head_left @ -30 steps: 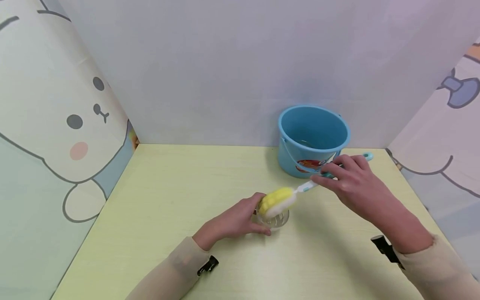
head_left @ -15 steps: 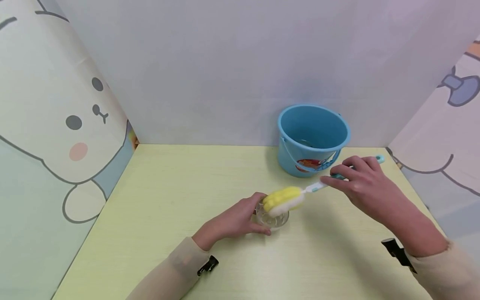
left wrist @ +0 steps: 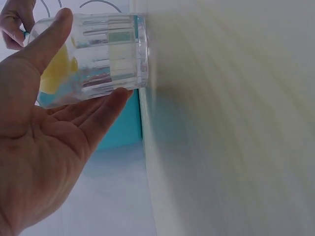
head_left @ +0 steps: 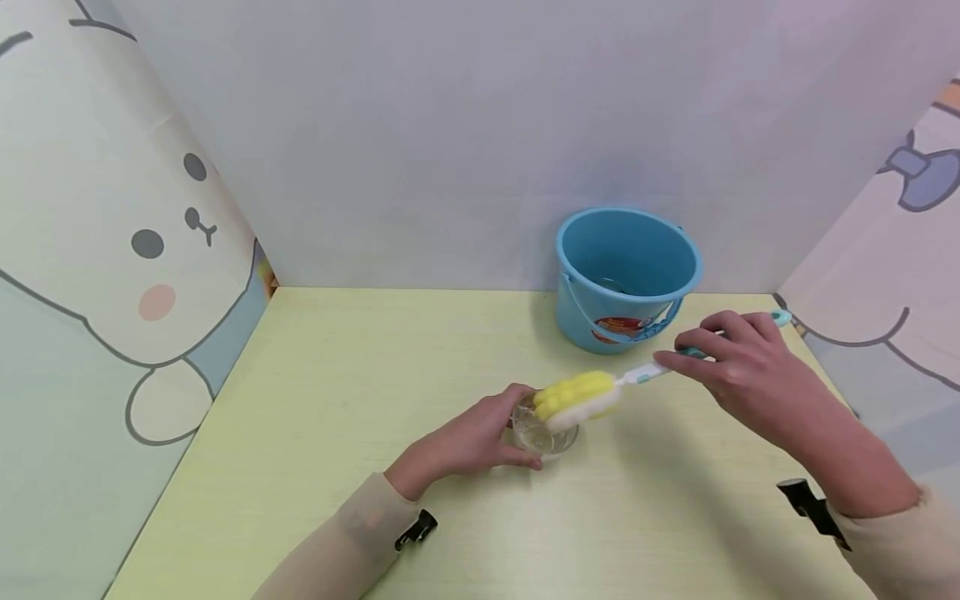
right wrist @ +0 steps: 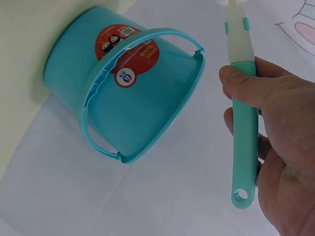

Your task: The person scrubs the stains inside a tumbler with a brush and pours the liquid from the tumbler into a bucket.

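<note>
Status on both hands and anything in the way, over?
Left hand grips clear ribbed glass tumbler, upright. Right hand grips teal-handled brush, yellow-and-white sponge head at tumbler's mouth. Blue plastic bucket beyond, apparently not blocking.

Blue bucket (head_left: pixel 574 320) on yellow table (head_left: pixel 360 358); cartoon-printed side panels (head_left: pixel 82 200).

Diffuse light is brightening the head view, the right arm (head_left: pixel 840 446) softly shadowing the table (head_left: pixel 375 358); wrist views are appearing dimmer — in the left, the glass (left wrist: pixel 110 56) is glinting, the table blurring.
</note>
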Demonstrator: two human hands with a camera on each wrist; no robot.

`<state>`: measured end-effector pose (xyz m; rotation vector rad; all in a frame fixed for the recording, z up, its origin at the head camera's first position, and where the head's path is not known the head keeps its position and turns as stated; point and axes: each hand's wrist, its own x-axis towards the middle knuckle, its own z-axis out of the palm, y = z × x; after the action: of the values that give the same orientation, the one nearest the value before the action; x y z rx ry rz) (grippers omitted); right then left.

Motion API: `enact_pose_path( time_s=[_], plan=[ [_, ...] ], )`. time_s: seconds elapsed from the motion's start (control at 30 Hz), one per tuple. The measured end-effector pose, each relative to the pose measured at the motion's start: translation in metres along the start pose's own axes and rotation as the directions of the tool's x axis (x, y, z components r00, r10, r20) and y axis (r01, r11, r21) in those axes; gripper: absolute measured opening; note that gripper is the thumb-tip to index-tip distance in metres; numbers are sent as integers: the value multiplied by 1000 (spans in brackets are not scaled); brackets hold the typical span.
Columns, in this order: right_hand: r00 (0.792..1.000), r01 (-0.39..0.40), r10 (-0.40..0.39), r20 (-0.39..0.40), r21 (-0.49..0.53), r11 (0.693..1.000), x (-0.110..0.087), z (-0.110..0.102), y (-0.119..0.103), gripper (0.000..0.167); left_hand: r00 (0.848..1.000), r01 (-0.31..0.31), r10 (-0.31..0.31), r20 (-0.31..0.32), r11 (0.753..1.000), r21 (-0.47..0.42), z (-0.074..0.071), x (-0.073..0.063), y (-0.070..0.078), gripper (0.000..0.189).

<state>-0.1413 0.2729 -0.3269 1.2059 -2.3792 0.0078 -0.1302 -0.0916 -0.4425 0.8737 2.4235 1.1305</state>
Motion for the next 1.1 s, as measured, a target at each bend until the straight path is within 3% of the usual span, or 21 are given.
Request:
enact_pose_path(
  time_s=[0.5,0.77,1.1],
  plan=[
    [1000,12,-12,-17,9,1000,-10,-6,7,72,1000,14,-14,6,1000,13,-1,0,1,88],
    [998,36,-34,-44,27,999,-15,-6,12,63,1000,14,-14,3,1000,18,0,0,0,88],
    [999,30,-29,-39,22,999,-19,-10,15,72,1000,-2,2,-1,1000,19,0,0,1,86]
  ],
)
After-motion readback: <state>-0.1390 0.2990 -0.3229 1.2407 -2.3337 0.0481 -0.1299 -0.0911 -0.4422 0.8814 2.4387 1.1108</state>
